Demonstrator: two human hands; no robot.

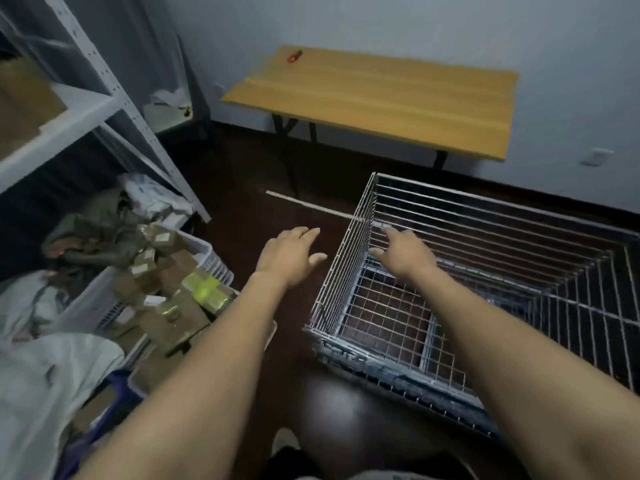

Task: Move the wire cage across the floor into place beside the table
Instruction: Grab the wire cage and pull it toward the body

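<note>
An open-topped wire cage (467, 216) of silver mesh stands on the dark floor at the right, in front of a wooden table (374, 98) with black legs against the wall. My right hand (403, 252) hovers over the cage's near-left corner, fingers spread, holding nothing; I cannot tell whether it touches the top rim. My left hand (291, 254) is stretched out over the floor just left of the cage, fingers apart and empty.
A white metal shelf rack (114, 98) stands at the left. Below it, white baskets (211, 258) hold brown packets, cloth and bags. A pale strip (308, 204) lies on the floor between table and cage. A small red object (295, 56) sits on the table.
</note>
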